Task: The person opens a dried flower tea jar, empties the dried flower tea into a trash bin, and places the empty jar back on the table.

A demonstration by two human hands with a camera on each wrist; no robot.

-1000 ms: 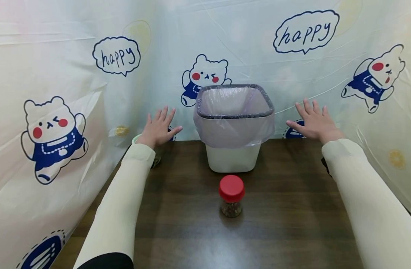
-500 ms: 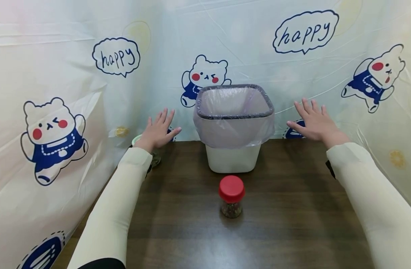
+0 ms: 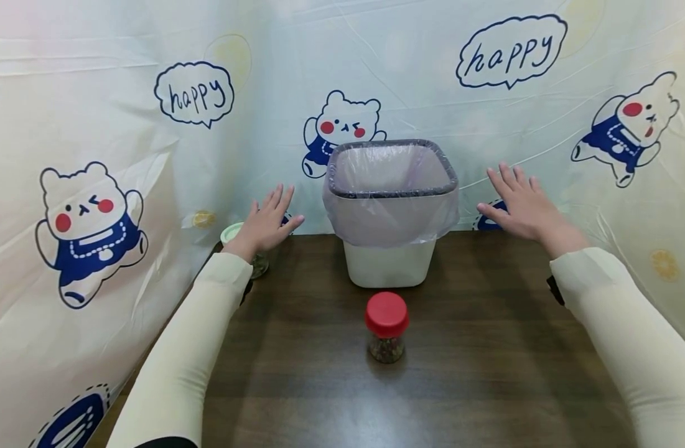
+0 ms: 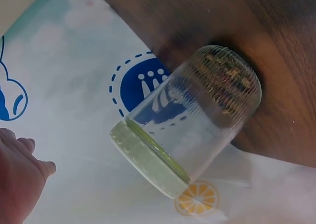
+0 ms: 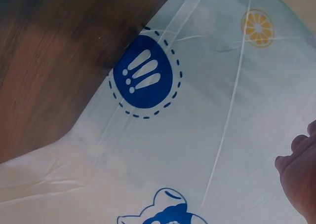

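Observation:
My left hand (image 3: 266,224) hovers with spread fingers at the back left, holding nothing. Partly behind it stands a glass jar with a pale green lid (image 3: 230,233); the left wrist view shows this clear jar (image 4: 197,105) with some dark, dried bits at its bottom. At the back right my right hand (image 3: 521,205) is raised, fingers spread, with nothing in it. Between the hands stands a whitish trash bin (image 3: 389,264) lined with a translucent bag. In front of the bin is a small jar with a red lid (image 3: 386,315) and brownish contents.
A dark wooden table (image 3: 465,373) carries these things. Behind it and along both sides hangs a printed curtain (image 3: 275,81) with bears and "happy" bubbles. The right wrist view shows the curtain beside the table's edge (image 5: 49,86).
Both forearms have shifted slightly outward and back. More of the green-lidded jar now shows beside my left hand. The bin and the red-lidded jar have stayed put.

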